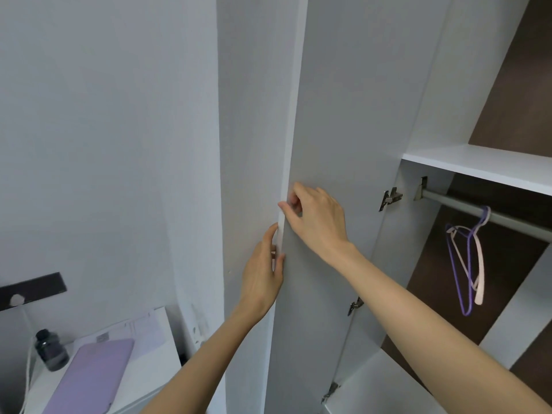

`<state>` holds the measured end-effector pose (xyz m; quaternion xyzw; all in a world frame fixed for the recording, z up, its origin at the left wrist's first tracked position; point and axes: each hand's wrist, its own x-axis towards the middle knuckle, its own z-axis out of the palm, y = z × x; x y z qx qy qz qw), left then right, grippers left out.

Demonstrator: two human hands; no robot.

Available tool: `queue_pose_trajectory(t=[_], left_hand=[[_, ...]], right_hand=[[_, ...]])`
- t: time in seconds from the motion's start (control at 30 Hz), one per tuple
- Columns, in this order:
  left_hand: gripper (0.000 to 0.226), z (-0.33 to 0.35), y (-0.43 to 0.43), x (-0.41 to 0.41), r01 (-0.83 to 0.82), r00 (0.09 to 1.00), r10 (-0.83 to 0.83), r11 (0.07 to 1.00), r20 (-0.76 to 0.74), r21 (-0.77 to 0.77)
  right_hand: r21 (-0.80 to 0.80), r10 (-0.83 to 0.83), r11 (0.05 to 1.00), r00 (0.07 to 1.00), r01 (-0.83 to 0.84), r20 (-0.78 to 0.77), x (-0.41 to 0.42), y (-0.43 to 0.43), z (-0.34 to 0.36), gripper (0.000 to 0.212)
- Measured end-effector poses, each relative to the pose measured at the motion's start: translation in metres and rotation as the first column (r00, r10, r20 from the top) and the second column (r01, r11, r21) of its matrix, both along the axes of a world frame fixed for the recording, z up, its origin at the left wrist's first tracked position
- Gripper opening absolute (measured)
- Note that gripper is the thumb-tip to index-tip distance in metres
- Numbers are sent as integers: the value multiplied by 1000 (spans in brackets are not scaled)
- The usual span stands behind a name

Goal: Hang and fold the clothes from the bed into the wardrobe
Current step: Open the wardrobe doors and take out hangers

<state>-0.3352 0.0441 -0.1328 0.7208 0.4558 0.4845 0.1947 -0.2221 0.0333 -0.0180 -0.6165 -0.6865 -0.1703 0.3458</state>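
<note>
The white wardrobe door [343,138] stands swung open at the left of the wardrobe. My left hand [263,273] grips the door's free edge from the outer side, thumb on the inner face. My right hand [316,216] holds the same edge a little higher, fingers curled round it. Inside the wardrobe a grey rail [466,204] carries a purple hanger [460,273] and a white hanger [478,264], both bare. No clothes or bed are in view.
A white shelf [484,165] runs above the rail, with dark brown back panels behind. To the lower left, a white side table [149,366] holds a lilac flat case [92,375], papers and a small dark bottle [50,352]. The grey wall lies close behind the door.
</note>
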Motion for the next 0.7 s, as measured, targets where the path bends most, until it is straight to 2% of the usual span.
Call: queue_pose_trajectory(t=[0.17,0.3,0.37,0.53,0.7], left_hand=[[62,-1,-17,-1,24,999,-24,1000,24,-15],[55,3,-40,-8,8,1000,-11,993,28,118],[50,2,-48,-10,34,999,-32,987,-16,156],[45,-13,-69,5,209,966,-190,973,-172,95],[43,-24,-86,39,406,865,-359,911,-351,68]], right_hand=[[-31,-38,999,999,38,14,10,-17,-4,23],[-74,-140,987,990,142,32,31,-50,-14,23],[-126,-195,972,980,199,47,41,-72,-23,24],[-246,-325,909,942,336,84,67,-131,-61,24],[-300,-480,824,874,481,82,92,-183,-101,22]])
